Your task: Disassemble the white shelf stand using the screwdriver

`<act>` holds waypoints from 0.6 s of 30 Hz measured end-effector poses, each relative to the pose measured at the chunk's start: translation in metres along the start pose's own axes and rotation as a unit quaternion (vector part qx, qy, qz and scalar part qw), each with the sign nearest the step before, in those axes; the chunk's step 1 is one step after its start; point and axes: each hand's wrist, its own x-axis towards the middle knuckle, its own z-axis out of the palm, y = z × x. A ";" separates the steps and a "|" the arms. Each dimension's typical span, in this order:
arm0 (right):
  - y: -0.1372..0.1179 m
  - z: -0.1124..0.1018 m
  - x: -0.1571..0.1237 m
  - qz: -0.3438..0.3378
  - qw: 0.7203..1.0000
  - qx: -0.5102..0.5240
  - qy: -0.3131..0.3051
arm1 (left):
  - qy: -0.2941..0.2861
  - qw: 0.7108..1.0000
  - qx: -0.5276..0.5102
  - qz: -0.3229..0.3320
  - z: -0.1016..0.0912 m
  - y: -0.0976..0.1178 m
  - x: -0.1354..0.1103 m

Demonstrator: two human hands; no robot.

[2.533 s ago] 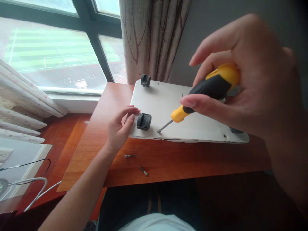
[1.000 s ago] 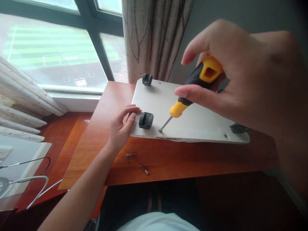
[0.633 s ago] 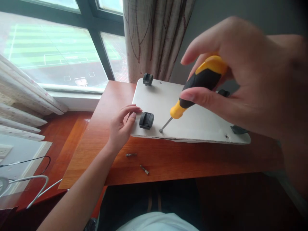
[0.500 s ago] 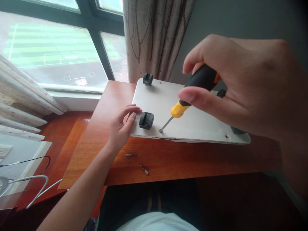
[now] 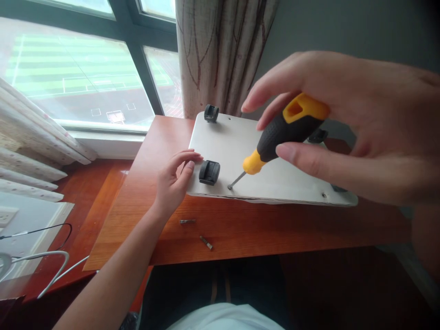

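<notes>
Faces a reddish wooden table [image 5: 130, 183], with a white board [image 5: 237, 142] lying on top. Curves the right hand [image 5: 357, 123] loosely over the board; rests the left hand [image 5: 172, 181] at the board's left edge, with too little showing to tell gripping from touching. Holds in the right hand a tilted yellow-and-black screwdriver [image 5: 287, 135]. Has a black caster [image 5: 209, 172] just beside the left hand, two metal screws [image 5: 187, 222] on the table, and a small fitting [image 5: 229, 187] at the screwdriver's tip.

Daylight is admitted by the window [image 5: 79, 73], its view washed out; the table [image 5: 154, 151] is glazed with glare, the wall [image 5: 330, 27] dimmed.
</notes>
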 end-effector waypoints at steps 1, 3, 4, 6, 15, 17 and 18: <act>0.001 0.000 -0.001 -0.018 0.999 -0.043 0.005 | -0.001 1.000 -0.002 0.001 0.000 -0.001 0.000; 0.001 0.002 -0.002 -0.016 0.987 -0.153 0.041 | -0.002 1.000 -0.006 0.005 0.000 -0.002 0.000; 0.001 0.004 -0.002 -0.003 0.978 -0.202 0.058 | -0.001 1.000 -0.008 0.007 0.000 -0.002 0.000; 0.000 0.005 -0.002 0.016 0.969 -0.241 0.057 | -0.002 1.000 -0.009 0.009 0.000 -0.003 0.000; -0.001 0.002 -0.007 -0.011 0.982 -0.185 0.046 | -0.001 1.000 0.001 0.009 0.000 0.000 0.000; -0.005 0.005 -0.005 0.022 0.976 -0.208 0.054 | 0.001 1.000 0.004 0.009 0.000 0.001 0.000; -0.007 0.005 -0.004 0.029 0.977 -0.205 0.049 | 0.002 1.000 0.006 0.010 0.000 0.002 0.000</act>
